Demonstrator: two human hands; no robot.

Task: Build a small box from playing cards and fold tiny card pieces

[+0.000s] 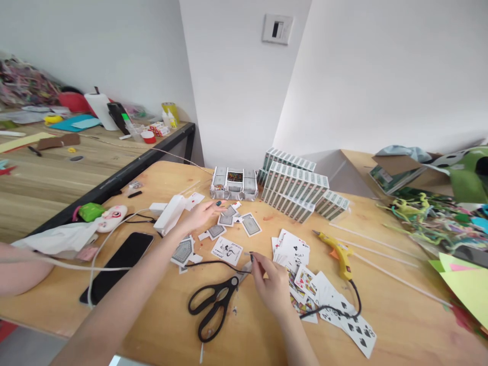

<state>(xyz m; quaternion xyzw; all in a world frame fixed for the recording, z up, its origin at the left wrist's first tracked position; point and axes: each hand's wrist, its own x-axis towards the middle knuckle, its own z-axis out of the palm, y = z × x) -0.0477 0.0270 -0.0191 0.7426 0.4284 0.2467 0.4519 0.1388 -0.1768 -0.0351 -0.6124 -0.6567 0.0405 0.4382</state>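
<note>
My left hand (203, 213) reaches forward over small cut playing-card pieces (227, 216), its fingers stretched out and nothing visible in them. Just beyond it stands a small box built from playing cards (233, 184). My right hand (271, 279) is closed in a pinch near the scissors' blade tips; a tiny greyish bit shows at its fingertips, too small to name. Black-handled scissors (234, 281) lie on the table left of that hand. A joker card (227, 250) lies face up between the hands. Beside my right hand is a spread of playing cards (293, 246).
A yellow glue gun (344, 262) with a black cord lies on the right, near clear glue sticks (375, 251). Stacked card packs (295, 185) stand at the back. On the left are a phone (122, 264), a white power strip (170, 214) and loose cables.
</note>
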